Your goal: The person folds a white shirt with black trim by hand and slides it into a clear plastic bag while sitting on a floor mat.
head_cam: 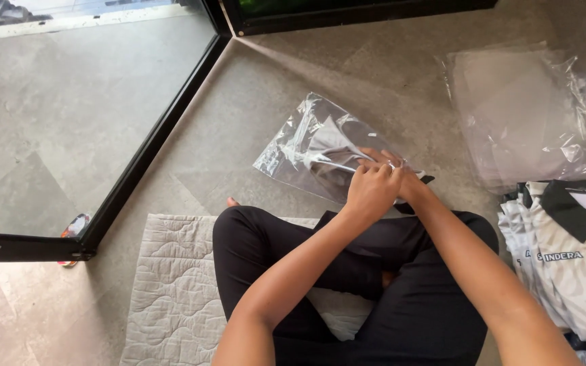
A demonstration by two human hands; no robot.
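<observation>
A clear plastic bag (306, 139) lies on the floor in front of my crossed legs, with a folded grey and black garment (330, 152) partly inside it. My left hand (372, 191) pinches the bag's near edge with curled fingers. My right hand (393, 165) sits just behind it, fingers on the same edge, mostly hidden by the left hand. Both hands meet at the bag's opening.
A stack of empty clear bags (523, 115) lies at the right. Folded white patterned shirts with black collars (571, 251) are piled at the right edge. I sit on a quilted beige mat (171, 285). A black-framed glass door (150, 142) stands at the left.
</observation>
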